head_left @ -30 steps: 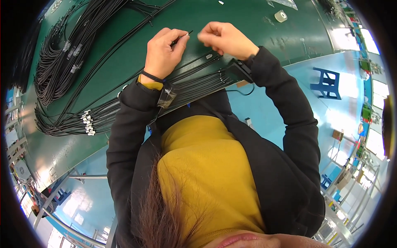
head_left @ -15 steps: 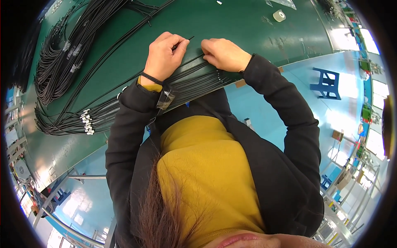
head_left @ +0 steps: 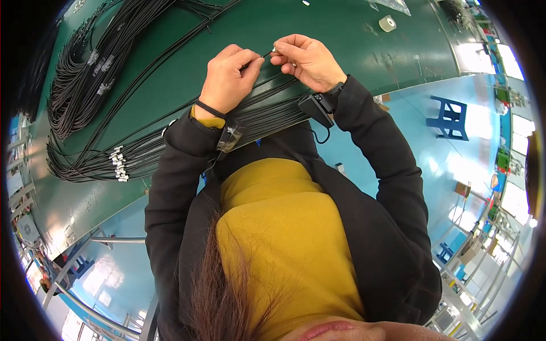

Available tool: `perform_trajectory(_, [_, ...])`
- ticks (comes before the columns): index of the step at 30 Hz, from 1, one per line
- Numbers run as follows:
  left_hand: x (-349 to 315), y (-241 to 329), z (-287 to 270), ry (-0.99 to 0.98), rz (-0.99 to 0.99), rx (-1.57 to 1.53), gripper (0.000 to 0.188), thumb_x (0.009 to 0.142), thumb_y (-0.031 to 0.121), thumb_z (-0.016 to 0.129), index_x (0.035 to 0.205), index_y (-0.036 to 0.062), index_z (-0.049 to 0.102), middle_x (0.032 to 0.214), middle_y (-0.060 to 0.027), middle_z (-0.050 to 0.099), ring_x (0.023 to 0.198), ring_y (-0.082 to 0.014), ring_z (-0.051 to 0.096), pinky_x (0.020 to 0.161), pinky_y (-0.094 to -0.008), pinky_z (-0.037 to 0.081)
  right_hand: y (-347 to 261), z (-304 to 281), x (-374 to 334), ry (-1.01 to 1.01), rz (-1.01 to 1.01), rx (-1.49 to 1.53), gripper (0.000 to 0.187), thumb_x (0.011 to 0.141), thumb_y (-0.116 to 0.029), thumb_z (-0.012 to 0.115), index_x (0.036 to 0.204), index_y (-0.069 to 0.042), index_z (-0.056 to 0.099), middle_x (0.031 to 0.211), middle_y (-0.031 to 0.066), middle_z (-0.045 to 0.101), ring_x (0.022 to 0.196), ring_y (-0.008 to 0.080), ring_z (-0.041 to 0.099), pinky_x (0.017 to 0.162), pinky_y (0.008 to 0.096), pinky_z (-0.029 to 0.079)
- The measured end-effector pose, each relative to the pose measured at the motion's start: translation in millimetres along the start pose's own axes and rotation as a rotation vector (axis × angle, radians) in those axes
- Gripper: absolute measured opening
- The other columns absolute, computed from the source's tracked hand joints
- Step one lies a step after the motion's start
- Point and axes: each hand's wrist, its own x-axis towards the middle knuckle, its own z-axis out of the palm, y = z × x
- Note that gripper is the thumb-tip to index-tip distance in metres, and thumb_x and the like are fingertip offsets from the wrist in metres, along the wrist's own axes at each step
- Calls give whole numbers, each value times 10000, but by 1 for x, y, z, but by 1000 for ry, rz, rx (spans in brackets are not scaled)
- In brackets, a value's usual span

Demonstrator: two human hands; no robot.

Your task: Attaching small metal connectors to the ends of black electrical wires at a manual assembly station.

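Observation:
My left hand (head_left: 230, 79) is closed on a thin black cable (head_left: 267, 55), whose end sticks out past the thumb and forefinger. Just right of it, my right hand (head_left: 311, 61) pinches a small whitish, shiny piece (head_left: 274, 49) between thumb and forefinger, right at the cable's tip. Whether the piece sits on the cable or only touches it I cannot tell. Below both hands a flat row of black cables (head_left: 267, 111) runs along the table's near edge. At the left, several white end pieces (head_left: 118, 165) show on these cables.
A thick looped bundle of black cables (head_left: 77, 94) lies on the green table (head_left: 330, 23) at the left. A roll of tape (head_left: 387, 23) and a clear plastic bag (head_left: 398, 5) lie toward the far right. A blue stool (head_left: 449, 118) stands on the floor at the right.
My right hand has turned so its fingers show, and its fingertips have moved up to the cable's end with a small whitish piece between them. My left hand has barely moved.

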Motion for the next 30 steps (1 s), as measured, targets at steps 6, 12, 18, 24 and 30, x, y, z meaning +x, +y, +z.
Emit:
perform_trajectory(6, [-3,-2,3,37,148,128,61,770,62,685,803,48,635,740,-90,546,586,-263,557,528,-342,479,3,6,-3,65,-7,40,154,914,-126,611,1001,-1,591,885,66,643,808,121,649,617,199,532])
perform_trajectory(12, [-2,1,2,-41,167,275,75,786,51,662,845,51,616,778,-95,543,595,-279,557,529,-356,484,1,10,-6,17,32,42,155,920,-134,602,990,4,589,863,69,643,771,122,647,601,202,529])
perform_trajectory(18, [-4,17,-6,-32,-157,-41,119,815,52,651,934,46,655,813,-79,572,642,-214,595,555,-306,479,-1,21,-6,19,-115,-495,179,923,-161,599,973,11,581,833,72,642,692,102,621,555,199,500])
perform_trajectory(24, [-2,3,0,56,-117,-22,92,755,77,682,827,61,626,791,-88,583,632,-274,588,562,-345,489,-3,26,-5,9,-64,-407,157,918,-157,590,946,-3,577,819,61,641,654,87,600,516,199,473])
perform_trajectory(30, [-10,-6,-31,20,-148,191,59,795,74,664,838,49,632,767,-89,576,684,-250,586,614,-327,467,-16,4,9,141,-99,-621,113,916,-174,572,921,-62,580,768,1,595,615,47,517,505,179,412])
